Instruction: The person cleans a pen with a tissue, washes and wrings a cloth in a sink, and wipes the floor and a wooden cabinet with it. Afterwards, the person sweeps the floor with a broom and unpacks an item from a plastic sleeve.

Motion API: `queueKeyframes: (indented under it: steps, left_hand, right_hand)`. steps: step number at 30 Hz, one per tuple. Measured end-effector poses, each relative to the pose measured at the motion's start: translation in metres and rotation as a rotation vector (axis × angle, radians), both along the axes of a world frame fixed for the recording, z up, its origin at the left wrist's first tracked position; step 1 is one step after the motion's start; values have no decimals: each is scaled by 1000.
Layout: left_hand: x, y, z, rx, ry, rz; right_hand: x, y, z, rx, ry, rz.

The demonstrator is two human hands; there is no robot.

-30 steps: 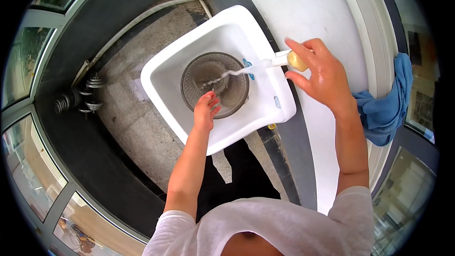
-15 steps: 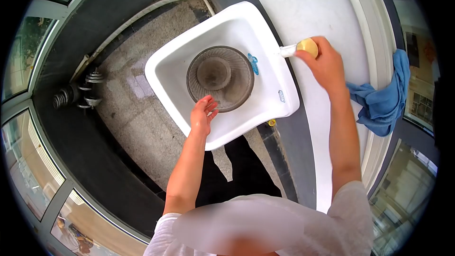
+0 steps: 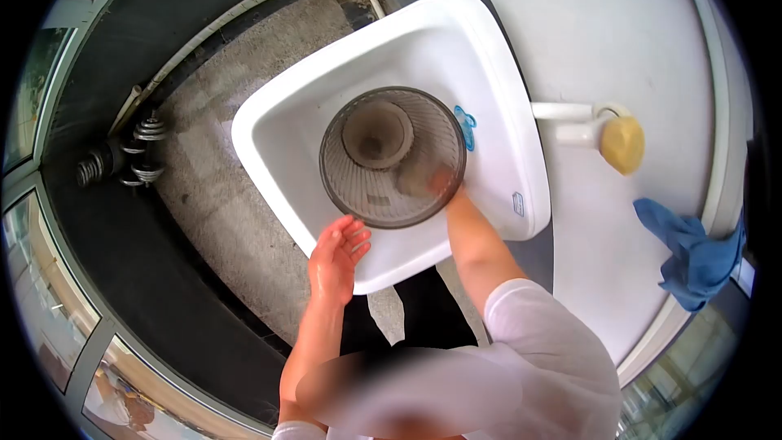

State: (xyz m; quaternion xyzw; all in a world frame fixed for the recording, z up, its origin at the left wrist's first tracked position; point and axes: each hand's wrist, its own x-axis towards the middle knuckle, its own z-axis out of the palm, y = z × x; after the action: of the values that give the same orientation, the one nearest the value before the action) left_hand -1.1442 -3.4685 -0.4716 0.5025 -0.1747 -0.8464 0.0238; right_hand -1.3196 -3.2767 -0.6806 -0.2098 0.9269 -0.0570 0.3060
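Observation:
A round, ribbed vessel of smoky see-through material (image 3: pixel 428 134) stands inside the white basin (image 3: pixel 285 73). My right hand (image 3: pixel 440 183) reaches to its near right side and shows dimly through the ribbed wall; I cannot tell whether its fingers grip the vessel. By the basin's near left rim, close to the vessel but apart from it, my left hand (image 3: pixel 336 257) hangs open, fingers loosely bent, with nothing in it. A yellow-headed tool (image 3: pixel 621 145) with white handle parts lies on the white ledge, touched by neither hand.
A blue cloth (image 3: pixel 691 251) hangs over the ledge's right edge. Dumbbells (image 3: pixel 145 151) stand on the floor at left, below a pale pipe (image 3: pixel 252 16). A blue clip-like mark (image 3: pixel 465 128) shows on the basin's inner wall.
My right hand has let go of the yellow-headed tool on the ledge and moved left to the vessel. My left hand has drawn back from the vessel toward the basin rim. The view has shifted closer.

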Motion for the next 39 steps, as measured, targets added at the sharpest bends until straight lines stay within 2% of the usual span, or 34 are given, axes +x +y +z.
queueKeyframes:
  steps: [3,6,8,10,12,13,15,16,18,19,21,22,23,25,27,28,29,31,32,33,34,36,37,39]
  left_hand:
    - [1,-1,1,25,-38,18]
    - [2,8,4,58,-31,20]
    - [-7,14,17,64,-25,-13]
    - [-13,17,36,69,1,-88]
    - [-17,20,52,21,58,-151]
    - [-19,21,58,-29,114,-218]
    - [-24,21,73,-41,172,-289]
    - [-26,23,82,-227,302,-435]
    - [-34,21,102,-581,492,-777]
    - [-39,23,110,-586,504,-773]
    - [-54,31,128,-1264,727,-902]
    - [-60,35,142,-1277,739,-894]
    - [-67,39,159,-1306,745,-911]
    - [-82,50,185,-1356,755,-913]
    - [-91,62,207,-1387,799,-796]
    - [-92,62,224,-1280,736,-781]
    - [-93,60,223,-1300,740,-774]
    - [-91,47,218,-1194,557,-834]
    - [-89,37,219,-1282,487,-635]
    - [-87,23,220,-1302,419,-658]
    - [-86,13,229,-1325,386,-719]
    - [-81,4,250,-1360,339,-766]
    - [-79,9,258,-1428,391,-830]
    - [-79,19,266,-1489,522,-916]
  right_hand:
    - [6,2,-19,157,-76,106]
    - [5,16,18,186,-162,227]
    - [2,30,76,81,-302,78]
    - [-8,23,186,-141,-612,-402]
    - [-6,40,248,-430,-567,-465]
    - [-2,50,273,-430,-557,-460]
    - [1,63,320,-690,-695,-613]
    - [4,59,354,-690,-685,-606]
    - [10,42,436,-1076,-917,-632]
    - [15,41,467,-1107,-766,-552]
    - [23,70,500,-1207,-507,-387]
    - [19,74,524,-1347,-783,-345]
    - [12,62,538,-1607,-829,15]
    - [37,64,567,-1655,-465,-156]
    - [39,86,586,-1772,-477,-210]
    - [37,97,593,-1837,-485,-235]
    - [34,105,598,-1903,-496,-259]
    - [33,112,592,-1978,-503,-266]
    - [29,114,571,-1756,-269,-402]
    - [21,111,558,-1372,-122,-405]
    - [14,107,545,-981,-11,-350]
    - [11,88,528,-507,157,-15]
    - [22,71,518,-567,289,128]
    - [37,34,517,-776,-36,42]
